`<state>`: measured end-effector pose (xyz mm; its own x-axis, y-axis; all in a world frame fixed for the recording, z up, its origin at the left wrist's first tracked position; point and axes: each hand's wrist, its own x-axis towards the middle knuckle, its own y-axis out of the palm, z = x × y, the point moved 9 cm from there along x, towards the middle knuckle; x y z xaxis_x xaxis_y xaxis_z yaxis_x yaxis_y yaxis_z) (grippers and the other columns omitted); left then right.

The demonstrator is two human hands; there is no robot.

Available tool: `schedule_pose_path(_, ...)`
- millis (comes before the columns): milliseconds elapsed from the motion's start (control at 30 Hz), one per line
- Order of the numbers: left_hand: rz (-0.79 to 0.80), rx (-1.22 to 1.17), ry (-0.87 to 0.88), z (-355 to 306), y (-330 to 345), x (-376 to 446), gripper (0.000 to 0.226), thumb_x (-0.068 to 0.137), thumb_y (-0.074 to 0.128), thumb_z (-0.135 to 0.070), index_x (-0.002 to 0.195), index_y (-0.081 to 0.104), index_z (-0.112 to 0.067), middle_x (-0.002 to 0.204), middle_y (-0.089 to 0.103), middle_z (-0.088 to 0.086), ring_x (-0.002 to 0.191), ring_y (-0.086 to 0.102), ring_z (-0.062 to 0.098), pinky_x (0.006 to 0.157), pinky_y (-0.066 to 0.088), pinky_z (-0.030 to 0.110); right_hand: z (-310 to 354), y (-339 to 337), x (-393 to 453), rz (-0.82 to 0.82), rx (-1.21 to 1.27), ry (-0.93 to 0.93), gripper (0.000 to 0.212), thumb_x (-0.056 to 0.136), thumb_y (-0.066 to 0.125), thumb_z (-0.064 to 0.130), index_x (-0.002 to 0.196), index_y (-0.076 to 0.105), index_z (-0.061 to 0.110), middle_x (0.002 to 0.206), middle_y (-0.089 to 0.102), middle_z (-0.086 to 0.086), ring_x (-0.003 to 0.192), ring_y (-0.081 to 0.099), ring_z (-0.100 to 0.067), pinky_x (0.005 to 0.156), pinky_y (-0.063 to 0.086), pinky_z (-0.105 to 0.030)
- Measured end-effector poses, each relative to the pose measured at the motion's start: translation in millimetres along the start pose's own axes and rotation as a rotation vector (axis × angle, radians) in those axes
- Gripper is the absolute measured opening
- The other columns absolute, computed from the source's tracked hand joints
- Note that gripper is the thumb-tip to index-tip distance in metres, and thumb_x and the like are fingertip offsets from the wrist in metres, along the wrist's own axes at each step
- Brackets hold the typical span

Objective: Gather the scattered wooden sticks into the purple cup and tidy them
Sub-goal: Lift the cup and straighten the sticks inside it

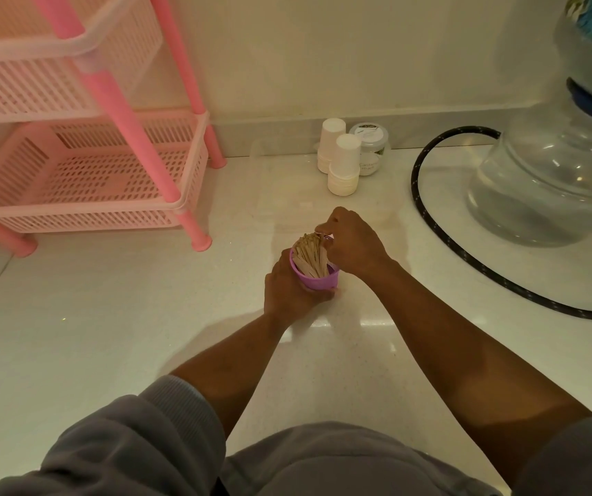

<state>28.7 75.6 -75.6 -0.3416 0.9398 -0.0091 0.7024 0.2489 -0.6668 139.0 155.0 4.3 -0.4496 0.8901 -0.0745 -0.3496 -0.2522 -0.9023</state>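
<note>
A small purple cup (317, 281) stands on the white counter near the middle, packed with a bundle of flat wooden sticks (310, 255) that lean away from me. My left hand (289, 291) wraps around the cup's near and left side. My right hand (350, 243) is above the cup's right rim, fingers curled and pinching the tops of the sticks. No loose sticks show on the counter.
A pink two-tier plastic rack (83, 148) stands at the back left. Two stacks of white paper cups (341, 162) and a lidded jar (371, 148) sit by the wall. A clear water bottle (552, 173) and a black hose (441, 230) occupy the right.
</note>
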Motion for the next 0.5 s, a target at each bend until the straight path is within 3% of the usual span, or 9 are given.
schedule_pose_path(100, 0.004, 0.002, -0.018, 1.0, 1.1, 0.5, 0.107, 0.048, 0.091, -0.057, 0.137, 0.045, -0.022, 0.128, 0.061, -0.003, 0.111, 0.061, 0.017, 0.093, 0.050, 0.026, 5.6, -0.4, -3.1, -0.002, -0.131, -0.057, 0.035, 0.092, 0.054, 0.018, 0.126, 0.061, 0.021, 0.116, 0.052, -0.003, 0.107, 0.049, -0.021, 0.079, 0.050, -0.033)
schedule_pose_path(200, 0.004, -0.001, -0.027, 1.6, 1.3, 0.5, 0.105, 0.048, 0.091, -0.057, 0.136, 0.045, -0.023, 0.126, 0.061, -0.004, 0.110, 0.061, 0.016, 0.091, 0.049, 0.025, 10.7, -5.7, -5.6, -0.056, -0.171, -0.112, 0.041, 0.094, 0.049, 0.018, 0.136, 0.051, 0.017, 0.130, 0.050, -0.002, 0.119, 0.044, -0.022, 0.086, 0.050, -0.036)
schedule_pose_path(367, 0.008, 0.019, -0.036, 1.2, 1.3, 0.1, 0.106, 0.049, 0.091, -0.055, 0.137, 0.043, -0.023, 0.127, 0.060, -0.004, 0.111, 0.060, 0.016, 0.092, 0.048, 0.024, 8.5, 18.9, -13.1, 0.191, -0.118, -0.086, 0.056, 0.095, 0.042, 0.018, 0.149, 0.028, 0.019, 0.153, 0.034, -0.008, 0.139, 0.035, -0.027, 0.109, 0.035, -0.043)
schedule_pose_path(500, 0.001, 0.010, -0.033, 0.5, 0.4, -0.8, 0.103, 0.049, 0.090, -0.057, 0.135, 0.044, -0.023, 0.125, 0.061, -0.005, 0.110, 0.061, 0.015, 0.090, 0.049, 0.023, 19.7, 9.5, -16.8, 0.071, -0.045, -0.164, 0.054, 0.100, 0.036, 0.020, 0.151, 0.022, 0.020, 0.159, 0.020, -0.003, 0.145, 0.025, -0.025, 0.108, 0.037, -0.044)
